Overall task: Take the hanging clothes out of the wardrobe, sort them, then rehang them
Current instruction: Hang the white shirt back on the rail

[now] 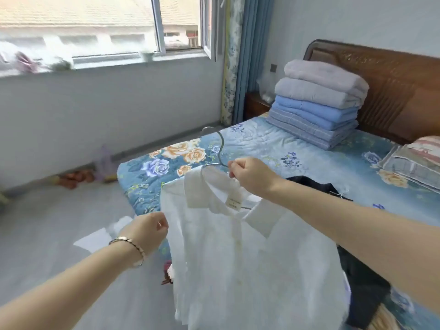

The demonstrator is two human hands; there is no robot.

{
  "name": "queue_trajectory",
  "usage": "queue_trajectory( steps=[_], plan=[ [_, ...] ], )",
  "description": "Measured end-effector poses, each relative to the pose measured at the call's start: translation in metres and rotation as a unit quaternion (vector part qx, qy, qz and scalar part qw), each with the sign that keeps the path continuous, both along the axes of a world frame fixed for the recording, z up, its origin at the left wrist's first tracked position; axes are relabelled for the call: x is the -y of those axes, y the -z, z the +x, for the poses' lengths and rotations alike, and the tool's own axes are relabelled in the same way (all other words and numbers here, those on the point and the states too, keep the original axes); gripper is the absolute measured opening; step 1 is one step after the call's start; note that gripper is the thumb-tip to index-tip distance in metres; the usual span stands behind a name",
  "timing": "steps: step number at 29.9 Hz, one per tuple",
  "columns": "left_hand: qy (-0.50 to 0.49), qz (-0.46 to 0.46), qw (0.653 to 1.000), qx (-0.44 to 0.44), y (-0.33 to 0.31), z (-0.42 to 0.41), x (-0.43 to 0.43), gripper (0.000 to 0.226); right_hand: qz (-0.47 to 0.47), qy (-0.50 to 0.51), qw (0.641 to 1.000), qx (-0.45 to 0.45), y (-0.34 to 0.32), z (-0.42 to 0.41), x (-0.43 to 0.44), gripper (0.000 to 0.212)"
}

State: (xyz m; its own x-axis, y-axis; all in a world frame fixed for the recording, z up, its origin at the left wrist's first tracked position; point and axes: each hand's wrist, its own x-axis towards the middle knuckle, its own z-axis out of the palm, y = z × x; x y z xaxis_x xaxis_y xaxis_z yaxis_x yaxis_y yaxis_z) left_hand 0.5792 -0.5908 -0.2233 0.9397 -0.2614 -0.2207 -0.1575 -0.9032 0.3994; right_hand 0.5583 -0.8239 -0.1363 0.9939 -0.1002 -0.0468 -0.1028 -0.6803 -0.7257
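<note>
The right hand is closed with curled fingers on the wire hanger, just under its hook, which rises up and to the left from this grip. The white shirt hangs on this hanger, in the air, and falls down below the grip. Lower and to the left, the left hand pinches the edge of the shirt shoulder. Behind both grips stands the bed with a flowered cover. Dark clothes lie on it, under the right forearm. Far behind the right hand a pile of folded blankets stands by the headboard.
</note>
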Motion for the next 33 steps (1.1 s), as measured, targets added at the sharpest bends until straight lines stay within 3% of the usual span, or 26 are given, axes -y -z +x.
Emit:
queue_trajectory(
  steps=[4, 8, 11, 15, 20, 26, 29, 33],
  plan=[
    [-0.088, -0.01, 0.995, 0.047, -0.056, -0.044, -0.104, 0.024, 0.021, -0.149, 0.989, -0.011, -0.061, -0.015, -0.122, 0.034],
    [-0.202, -0.016, 0.976, 0.082, -0.093, -0.087, -0.193, 0.025, 0.09, -0.322, 0.939, -0.081, -0.099, -0.036, -0.223, 0.018],
    [-0.293, -0.003, 0.95, 0.109, -0.113, -0.125, -0.252, 0.019, 0.069, -0.432, 0.896, -0.079, -0.119, -0.053, -0.287, 0.014],
    [-0.41, -0.001, 0.903, 0.131, -0.134, -0.194, -0.312, 0.013, 0.066, -0.503, 0.86, -0.05, -0.128, -0.08, -0.361, 0.014],
    [-0.551, -0.002, 0.82, 0.156, -0.15, -0.3, -0.348, 0.023, 0.143, -0.541, 0.828, -0.047, -0.136, -0.124, -0.437, 0.017],
    [-0.68, 0.039, 0.713, 0.164, -0.172, -0.426, -0.362, 0.024, 0.184, -0.617, 0.756, -0.115, -0.164, -0.202, -0.504, 0.026],
    [-0.726, 0.084, 0.663, 0.162, -0.187, -0.486, -0.369, 0.015, 0.187, -0.656, 0.721, -0.122, -0.179, -0.245, -0.535, 0.021],
    [-0.779, 0.127, 0.594, 0.156, -0.212, -0.563, -0.378, 0.023, 0.169, -0.709, 0.674, -0.116, -0.2, -0.306, -0.578, 0.01]
  ],
)
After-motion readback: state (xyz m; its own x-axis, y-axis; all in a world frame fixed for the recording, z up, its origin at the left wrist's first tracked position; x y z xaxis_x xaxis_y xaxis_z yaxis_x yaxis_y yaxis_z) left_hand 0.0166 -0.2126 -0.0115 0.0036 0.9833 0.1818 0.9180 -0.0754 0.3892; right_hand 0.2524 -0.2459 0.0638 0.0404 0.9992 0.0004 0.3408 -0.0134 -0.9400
